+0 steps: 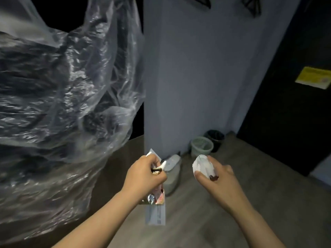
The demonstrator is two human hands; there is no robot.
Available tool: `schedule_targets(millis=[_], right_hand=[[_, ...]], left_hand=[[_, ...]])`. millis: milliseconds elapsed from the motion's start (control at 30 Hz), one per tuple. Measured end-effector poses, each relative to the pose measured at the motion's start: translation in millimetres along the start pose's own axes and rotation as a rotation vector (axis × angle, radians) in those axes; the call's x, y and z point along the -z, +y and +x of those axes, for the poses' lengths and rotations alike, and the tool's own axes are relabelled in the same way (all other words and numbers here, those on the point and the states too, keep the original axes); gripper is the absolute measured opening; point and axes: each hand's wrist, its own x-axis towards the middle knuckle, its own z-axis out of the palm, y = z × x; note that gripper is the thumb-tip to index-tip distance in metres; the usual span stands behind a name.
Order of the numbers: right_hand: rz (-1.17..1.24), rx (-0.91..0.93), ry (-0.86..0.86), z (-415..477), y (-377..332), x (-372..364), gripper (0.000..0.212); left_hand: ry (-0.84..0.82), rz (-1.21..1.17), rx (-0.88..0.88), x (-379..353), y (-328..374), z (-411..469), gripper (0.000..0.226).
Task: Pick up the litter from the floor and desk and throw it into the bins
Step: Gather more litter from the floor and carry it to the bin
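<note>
My left hand point(145, 173) grips a bunch of litter: white paper scraps, a gold-and-black piece and a shiny wrapper with a long white slip point(155, 208) hanging below the fist. My right hand point(217, 178) holds crumpled white paper point(202, 164) with a small dark brown scrap by the thumb. On the floor ahead stand three bins along the pale wall: a white lidded bin point(171, 173) just beyond my left hand, a pale green open bin point(201, 146), and a black bin point(215, 139) behind it.
A large clear plastic sheet point(59, 97) hangs over dark things and fills the left half of the view. A dark door point(293, 104) with a yellow notice stands on the right. The grey wood-look floor point(232, 221) spreads below my hands.
</note>
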Motion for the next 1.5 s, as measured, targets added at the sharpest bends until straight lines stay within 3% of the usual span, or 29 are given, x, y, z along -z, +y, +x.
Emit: schedule_targets(millis=[100,267,433,833,1133,1500], right_hand=[[-0.014,-0.059,0.083,7.3,8.6,10.2,0.06],[-0.058,-0.184,0.199,22.2,18.5,10.2,0.073],[-0.111,-0.268,0.235,42.9,28.8,18.8,0.068],[-0.152,-0.242,0.257,218.4,119.4,67.9,0.058],[-0.188,-0.251,0.107,375.9,187.7,129.2,0.062],[-0.283,-0.271,-0.05,604.9,254.3,117.0,0.065]], left_hand=[[-0.082,-0.011,-0.095,-17.7,7.3,30.2,0.017],[-0.197,-0.023,-0.196,-40.3,6.3,75.9,0.016],[-0.289,-0.034,-0.267,-66.7,15.5,117.8,0.016],[-0.373,-0.036,-0.236,-205.8,56.4,271.9,0.02],[-0.378,0.016,-0.174,-309.3,102.4,394.7,0.02],[-0.424,0.048,-0.065,-417.0,89.1,592.6,0.02]])
